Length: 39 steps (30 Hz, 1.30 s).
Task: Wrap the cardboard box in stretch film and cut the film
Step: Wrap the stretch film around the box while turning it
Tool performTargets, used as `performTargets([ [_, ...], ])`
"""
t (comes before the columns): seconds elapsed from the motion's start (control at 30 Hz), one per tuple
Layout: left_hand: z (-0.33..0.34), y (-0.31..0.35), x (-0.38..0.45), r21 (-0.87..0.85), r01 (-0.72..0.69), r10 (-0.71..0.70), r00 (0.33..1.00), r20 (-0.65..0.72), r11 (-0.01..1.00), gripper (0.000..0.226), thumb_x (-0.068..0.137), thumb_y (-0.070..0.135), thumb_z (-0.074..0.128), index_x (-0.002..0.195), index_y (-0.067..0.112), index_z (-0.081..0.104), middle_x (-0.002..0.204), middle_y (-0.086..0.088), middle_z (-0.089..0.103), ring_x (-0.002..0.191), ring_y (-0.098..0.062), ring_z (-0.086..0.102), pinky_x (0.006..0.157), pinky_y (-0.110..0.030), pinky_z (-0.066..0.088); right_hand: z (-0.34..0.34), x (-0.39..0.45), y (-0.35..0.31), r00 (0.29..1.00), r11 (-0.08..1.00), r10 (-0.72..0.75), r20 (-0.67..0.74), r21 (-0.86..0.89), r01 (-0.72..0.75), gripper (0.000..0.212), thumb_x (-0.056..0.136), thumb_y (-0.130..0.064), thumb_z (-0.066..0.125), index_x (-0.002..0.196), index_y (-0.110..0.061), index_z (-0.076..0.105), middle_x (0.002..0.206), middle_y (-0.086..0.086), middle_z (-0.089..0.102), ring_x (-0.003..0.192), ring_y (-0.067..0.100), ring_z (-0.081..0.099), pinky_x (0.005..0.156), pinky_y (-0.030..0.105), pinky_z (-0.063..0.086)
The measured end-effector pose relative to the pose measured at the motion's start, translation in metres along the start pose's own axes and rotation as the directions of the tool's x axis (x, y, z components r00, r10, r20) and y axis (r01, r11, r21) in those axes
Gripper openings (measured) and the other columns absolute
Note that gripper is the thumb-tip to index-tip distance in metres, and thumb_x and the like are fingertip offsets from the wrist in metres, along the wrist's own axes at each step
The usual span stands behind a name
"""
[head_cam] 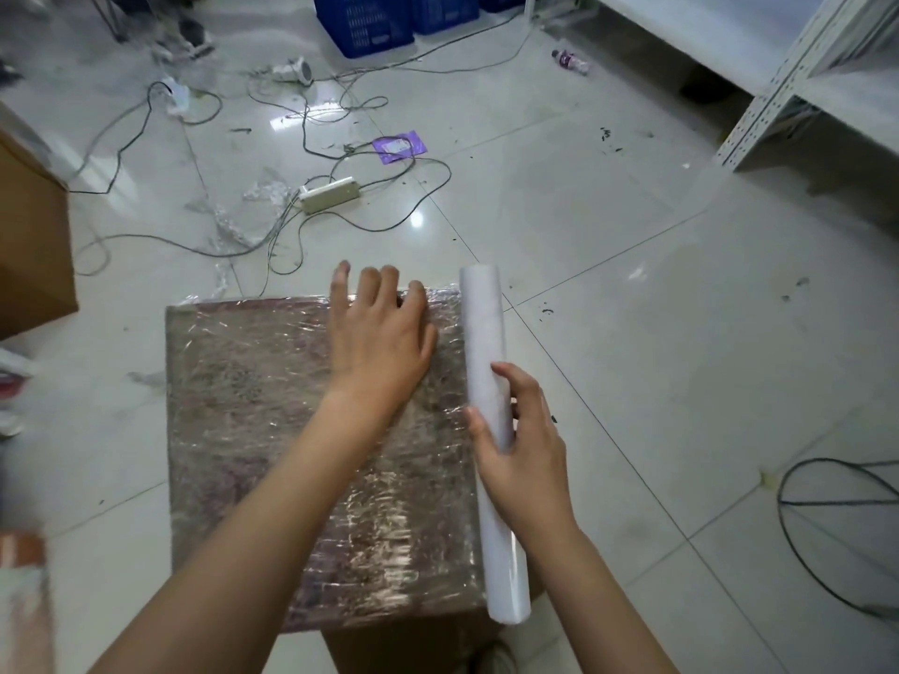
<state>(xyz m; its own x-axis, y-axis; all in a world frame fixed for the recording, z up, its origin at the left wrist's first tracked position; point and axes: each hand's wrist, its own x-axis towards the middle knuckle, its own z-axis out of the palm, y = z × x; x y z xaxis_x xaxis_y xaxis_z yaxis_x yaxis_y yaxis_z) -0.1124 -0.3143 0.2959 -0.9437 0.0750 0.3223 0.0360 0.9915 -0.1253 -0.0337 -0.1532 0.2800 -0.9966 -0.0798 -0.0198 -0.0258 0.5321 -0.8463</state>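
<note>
Left hand [377, 333] lies flat, pinning film on the cardboard box [292, 454]; right hand [523, 454] grasps the stretch film roll [486, 357] at the edge, likely keeping tension.

A brown cardboard box [292, 430], dulled to a mottled grey-brown sheen by clear glossy film, is seen under the left hand [377, 333]. A plain white roll [491, 411] is held in the right hand [525, 459]. Pale grey tiles [632, 284], black cables [340, 221], a purple packet [400, 146] and blue crates [362, 21] are seen beyond the hands.

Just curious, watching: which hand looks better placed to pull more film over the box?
Probably the right hand: it already grips the stretch film roll along the wrapped cardboard box's right edge. The left hand lies flat on top.
</note>
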Motion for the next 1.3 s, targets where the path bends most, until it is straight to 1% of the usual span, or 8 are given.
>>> performTargets([
  [0.17,0.019,0.014,-0.006,-0.168,-0.050,0.044,0.998,-0.035,0.984,0.051,0.089,0.033,0.034,0.130,0.011,0.054,0.112,-0.015,0.060,0.106,-0.031,0.050,0.103,-0.046,0.032,-0.005,0.005,0.005,0.998,0.984,0.062,0.019,0.163,-0.065,0.045,0.090,-0.031,0.057,0.110,-0.062,0.031,0.119,-0.017,0.047,0.098,0.001,0.055,0.076,0.018,0.050],
  [0.4,0.034,0.020,-0.006,-0.223,-0.015,-0.010,0.994,-0.111,0.975,0.044,0.086,0.033,0.041,0.124,0.020,0.058,0.108,-0.013,0.056,0.099,-0.030,0.046,0.097,-0.040,0.025,-0.008,0.002,0.018,0.984,0.927,0.180,-0.002,0.334,-0.169,0.033,0.098,-0.026,0.042,0.122,-0.046,0.033,0.099,-0.009,0.054,0.081,-0.004,0.057,0.065,0.011,0.047],
  [0.53,0.026,0.016,-0.003,-0.260,0.016,-0.028,0.999,-0.044,0.966,0.048,0.085,0.035,0.036,0.127,0.022,0.055,0.112,-0.013,0.055,0.106,-0.029,0.044,0.105,-0.039,0.020,0.003,0.004,0.020,0.981,0.943,0.195,0.004,0.274,-0.189,0.053,0.091,-0.037,0.052,0.138,-0.042,0.026,0.125,-0.011,0.050,0.107,0.006,0.054,0.085,0.025,0.049],
  [0.67,0.020,0.018,-0.010,-0.298,0.022,-0.014,1.000,0.026,0.954,0.057,0.090,0.035,0.034,0.145,0.019,0.034,0.144,-0.015,0.040,0.138,-0.029,0.028,0.117,-0.044,0.002,0.004,0.006,0.022,0.983,0.937,0.185,0.015,0.300,-0.181,0.060,0.091,-0.035,0.053,0.143,-0.036,0.024,0.140,-0.017,0.036,0.124,0.002,0.040,0.104,0.027,0.036],
  [0.9,0.033,0.031,-0.049,-0.216,-0.232,0.226,0.973,-0.053,0.948,0.058,0.096,0.039,0.028,0.147,0.012,0.030,0.155,-0.010,0.023,0.144,-0.027,0.017,0.116,-0.050,0.010,0.001,0.009,0.035,0.982,0.933,0.181,0.058,0.307,-0.190,0.048,0.094,-0.028,0.050,0.136,-0.041,0.032,0.121,-0.027,0.043,0.113,-0.010,0.043,0.095,0.014,0.037],
  [1.0,0.033,0.031,-0.046,-0.161,-0.221,0.220,0.975,-0.026,0.962,0.058,0.097,0.037,0.030,0.148,0.009,0.028,0.155,-0.012,0.022,0.144,-0.028,0.017,0.116,-0.050,0.008,-0.003,0.017,0.037,0.981,0.938,0.172,0.088,0.291,-0.190,0.038,0.096,-0.021,0.049,0.130,-0.034,0.040,0.113,-0.028,0.049,0.100,-0.016,0.048,0.080,0.001,0.040],
  [1.17,0.019,0.059,-0.090,-0.237,-0.146,0.149,0.989,-0.005,0.961,0.065,0.098,0.044,0.022,0.149,0.004,0.015,0.157,-0.011,0.006,0.145,-0.026,0.008,0.117,-0.047,0.004,0.006,0.021,0.041,0.977,0.943,0.208,0.034,0.259,-0.210,0.029,0.097,-0.022,0.045,0.126,-0.021,0.048,0.108,-0.012,0.057,0.102,0.006,0.055,0.088,0.018,0.045],
  [1.3,0.035,0.071,-0.135,-0.268,-0.151,0.167,0.985,0.037,0.952,0.064,0.096,0.043,0.033,0.148,0.006,0.025,0.156,-0.010,0.018,0.145,-0.023,0.014,0.117,-0.046,0.010,0.010,0.018,0.040,0.970,0.949,0.244,-0.009,0.207,-0.237,0.028,0.098,-0.023,0.042,0.126,-0.020,0.046,0.110,-0.001,0.040,0.086,-0.008,0.048,0.070,-0.002,0.034],
])
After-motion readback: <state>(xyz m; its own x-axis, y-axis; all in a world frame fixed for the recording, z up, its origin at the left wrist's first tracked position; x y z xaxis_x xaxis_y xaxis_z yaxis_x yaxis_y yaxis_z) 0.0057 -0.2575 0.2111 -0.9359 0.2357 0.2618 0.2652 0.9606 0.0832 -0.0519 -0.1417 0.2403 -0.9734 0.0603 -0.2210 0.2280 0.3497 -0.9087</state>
